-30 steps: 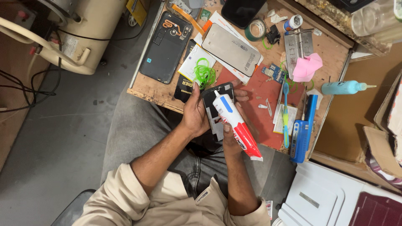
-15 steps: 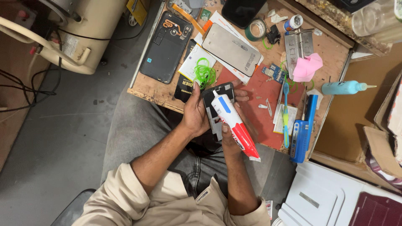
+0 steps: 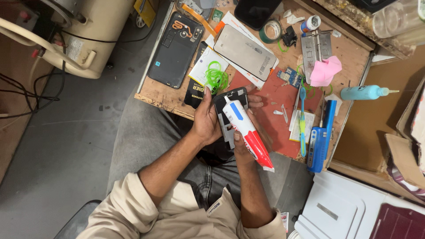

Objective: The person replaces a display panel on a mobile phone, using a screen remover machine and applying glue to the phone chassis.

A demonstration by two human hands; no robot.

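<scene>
hands meet just off the near edge of the bench, over the person's lap. left hand has its grip clenched around a dark phone part, fingers wrapped behind it and fingertips showing at its right side. right hand grasps a white, blue and red tube near its middle; the tube lies slanted, its white cap end touching the phone part and its flat crimped end pointing down toward the person's right. a grey plate sits under the tube between the two hands; whether it belongs to the phone part i cannot tell.

on the bench just beyond the hands lies a tangle of green bands on a white card. a red mat covers the bench's middle, right beside the hands. farther up rest a black back cover with its inner side up and a silver-grey panel. to the right of the mat lie a blue and green toothbrush and a blue tool at the bench edge. a pink cloth sits on a metal plate near the far side, with a small circuit board beside it. a teal bottle lies on its side off the bench's right edge, well apart from the hands. a tape roll rests near the top.
</scene>
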